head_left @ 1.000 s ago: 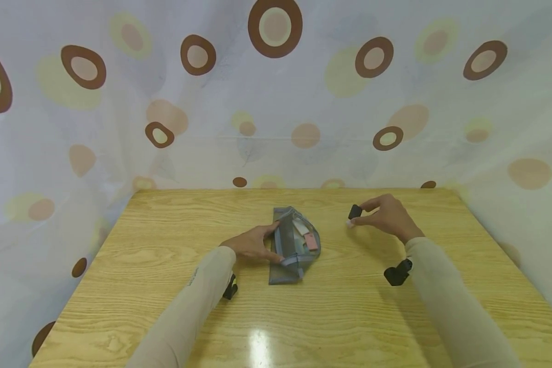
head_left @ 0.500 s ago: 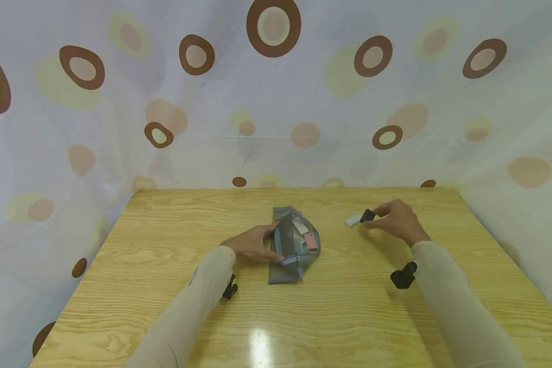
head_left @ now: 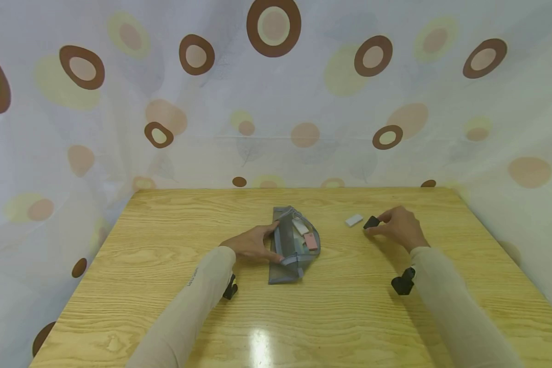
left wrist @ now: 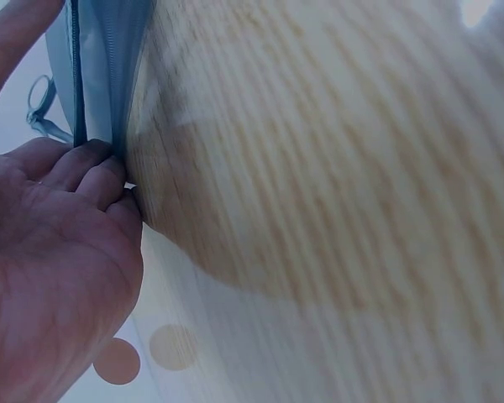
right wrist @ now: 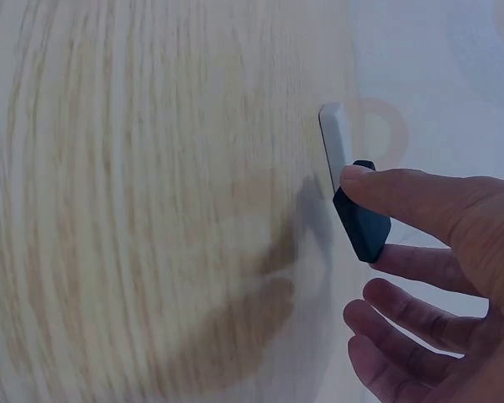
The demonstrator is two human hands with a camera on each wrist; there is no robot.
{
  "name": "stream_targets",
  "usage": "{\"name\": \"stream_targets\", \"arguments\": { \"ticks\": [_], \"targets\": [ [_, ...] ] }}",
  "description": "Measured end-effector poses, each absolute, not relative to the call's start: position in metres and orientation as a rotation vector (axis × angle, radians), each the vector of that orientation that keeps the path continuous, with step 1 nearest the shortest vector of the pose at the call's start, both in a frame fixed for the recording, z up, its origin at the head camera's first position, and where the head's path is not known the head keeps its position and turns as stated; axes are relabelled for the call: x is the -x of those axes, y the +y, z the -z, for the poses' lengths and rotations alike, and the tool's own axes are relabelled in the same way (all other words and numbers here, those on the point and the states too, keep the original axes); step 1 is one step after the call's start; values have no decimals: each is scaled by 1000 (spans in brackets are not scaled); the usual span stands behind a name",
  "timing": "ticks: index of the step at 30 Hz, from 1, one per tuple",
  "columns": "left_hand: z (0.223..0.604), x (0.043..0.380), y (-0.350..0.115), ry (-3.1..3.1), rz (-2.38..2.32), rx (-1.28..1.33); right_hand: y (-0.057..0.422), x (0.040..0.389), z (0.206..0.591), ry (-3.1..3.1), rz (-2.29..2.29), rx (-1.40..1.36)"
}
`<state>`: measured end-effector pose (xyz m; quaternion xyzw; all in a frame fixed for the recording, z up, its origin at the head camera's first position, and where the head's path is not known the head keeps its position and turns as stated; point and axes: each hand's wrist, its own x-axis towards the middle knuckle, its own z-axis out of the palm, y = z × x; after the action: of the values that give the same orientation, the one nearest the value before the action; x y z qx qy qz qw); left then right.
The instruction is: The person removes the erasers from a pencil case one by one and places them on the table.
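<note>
A grey-blue zip pouch (head_left: 287, 273) lies in the middle of the table with its mouth spread apart. A white eraser (head_left: 300, 226) and a pink eraser (head_left: 310, 241) show inside. My left hand (head_left: 253, 243) grips the pouch's near-left side between thumb and fingers; the left wrist view shows curled fingertips against its zip (left wrist: 111, 67). To the right, my right hand (head_left: 401, 226) pinches a black bevel-ended eraser (right wrist: 365, 220) between thumb and forefinger, low over the table. Just left of it another white eraser (head_left: 354, 220) lies flat, partly covered in the right wrist view.
The wood-grain table (head_left: 331, 317) stretches around both hands. A patterned curtain (head_left: 276, 102) hangs along its back and sides. Black wrist cameras (head_left: 403, 281) sit under both sleeves.
My right hand has moved right and slightly nearer with the black eraser, away from the white eraser, which stays on the table. The left hand and pouch have stayed put.
</note>
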<state>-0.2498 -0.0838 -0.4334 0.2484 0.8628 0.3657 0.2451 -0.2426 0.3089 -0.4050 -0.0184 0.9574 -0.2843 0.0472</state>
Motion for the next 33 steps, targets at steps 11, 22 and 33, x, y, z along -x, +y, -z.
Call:
{"name": "stream_targets", "arguments": {
  "ticks": [11,22,33],
  "targets": [
    [436,252,-85,2358,-980,-683,309,243,417,2951,811,59],
    [437,253,-85,2361,-981,-690,306,243,419,2965,829,59],
    [438,254,-84,2365,-970,-678,306,242,417,2963,813,100]
  ]
}}
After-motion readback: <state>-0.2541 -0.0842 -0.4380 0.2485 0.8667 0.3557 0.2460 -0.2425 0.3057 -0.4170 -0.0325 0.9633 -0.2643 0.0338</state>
